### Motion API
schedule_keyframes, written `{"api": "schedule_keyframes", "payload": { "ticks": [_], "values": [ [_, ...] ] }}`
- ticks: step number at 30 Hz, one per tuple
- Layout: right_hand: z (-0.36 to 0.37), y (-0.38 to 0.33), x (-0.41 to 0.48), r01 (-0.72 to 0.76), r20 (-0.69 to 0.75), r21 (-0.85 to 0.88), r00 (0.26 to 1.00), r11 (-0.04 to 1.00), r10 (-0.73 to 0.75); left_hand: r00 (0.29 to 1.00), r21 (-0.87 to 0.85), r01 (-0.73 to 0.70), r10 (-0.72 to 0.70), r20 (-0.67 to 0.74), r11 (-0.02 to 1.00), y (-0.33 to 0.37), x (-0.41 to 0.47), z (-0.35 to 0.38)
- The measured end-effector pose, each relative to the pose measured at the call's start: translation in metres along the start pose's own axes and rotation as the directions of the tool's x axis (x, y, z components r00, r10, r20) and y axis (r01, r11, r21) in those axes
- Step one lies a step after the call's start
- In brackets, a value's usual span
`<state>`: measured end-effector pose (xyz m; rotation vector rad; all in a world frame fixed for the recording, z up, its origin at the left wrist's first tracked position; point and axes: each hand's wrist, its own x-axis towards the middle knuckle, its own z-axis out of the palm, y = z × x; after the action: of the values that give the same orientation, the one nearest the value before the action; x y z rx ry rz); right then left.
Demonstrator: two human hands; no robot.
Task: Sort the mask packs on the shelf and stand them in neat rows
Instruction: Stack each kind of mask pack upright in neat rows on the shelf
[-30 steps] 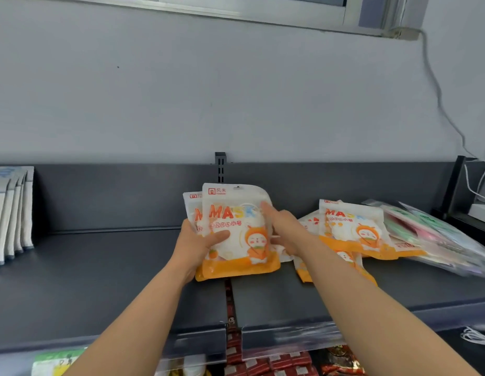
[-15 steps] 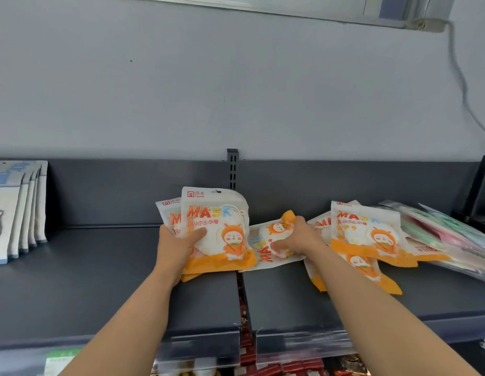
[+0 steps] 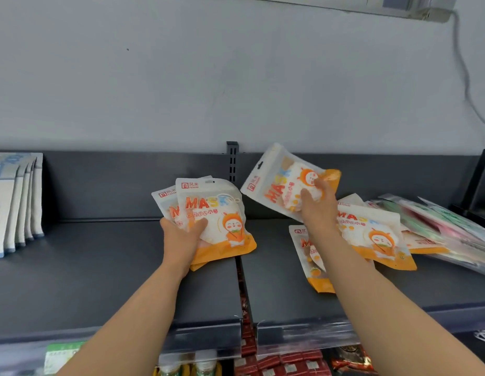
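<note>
My left hand (image 3: 183, 238) grips a small stack of white-and-orange mask packs (image 3: 217, 221), held upright with their lower edges on the dark grey shelf (image 3: 100, 280). My right hand (image 3: 317, 204) holds one more orange mask pack (image 3: 274, 185) tilted in the air above the shelf, its top corner pointing up and left. Under my right forearm, other orange mask packs (image 3: 371, 234) lie flat in a loose pile on the right shelf board.
White-and-blue packs (image 3: 16, 204) stand in a row at the far left. Clear packs with green and pink contents (image 3: 447, 229) lie flat at the far right. A gap (image 3: 240, 283) splits the two shelf boards. More goods sit on the shelf below.
My right hand has lifted an orange pack off the shelf into the air, tilted. My left hand's stack stays upright in about the same place.
</note>
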<state>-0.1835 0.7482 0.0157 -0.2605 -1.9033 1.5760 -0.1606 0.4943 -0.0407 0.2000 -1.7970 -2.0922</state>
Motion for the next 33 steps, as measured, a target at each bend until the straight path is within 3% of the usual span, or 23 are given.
{"api": "schedule_keyframes", "payload": {
  "ticks": [4,7,11,16,19,24,33],
  "values": [
    [0.025,0.01,-0.026,-0.095,0.169,-0.109,0.979,0.989,0.113,0.997,0.023,-0.04,0.038,0.072,0.999,0.0,-0.008,0.014],
    [0.035,0.019,-0.038,-0.05,0.35,-0.272,0.925,0.961,0.147,0.993,0.025,-0.059,0.056,0.103,0.998,-0.001,-0.011,0.017],
    [0.034,0.018,-0.041,-0.032,0.425,-0.347,0.885,0.937,0.188,0.991,0.037,-0.082,0.078,0.107,0.996,0.001,-0.012,0.016],
    [0.031,0.014,-0.038,0.188,0.437,-0.667,0.883,0.721,0.174,0.992,0.081,-0.097,0.09,0.085,0.992,0.002,-0.013,0.015],
    [0.032,0.016,-0.031,0.164,0.442,-0.595,0.885,0.787,0.149,0.991,0.084,-0.104,0.097,0.091,0.991,0.004,-0.014,0.015],
    [0.031,0.015,-0.024,0.009,0.583,-0.352,0.784,0.936,0.212,0.981,0.062,-0.124,0.113,0.16,0.99,0.008,-0.02,0.018],
    [0.025,0.002,-0.034,0.261,0.653,-0.356,0.756,0.897,0.039,0.963,0.006,-0.011,0.009,0.269,1.0,0.013,-0.018,0.032]
  ]
}}
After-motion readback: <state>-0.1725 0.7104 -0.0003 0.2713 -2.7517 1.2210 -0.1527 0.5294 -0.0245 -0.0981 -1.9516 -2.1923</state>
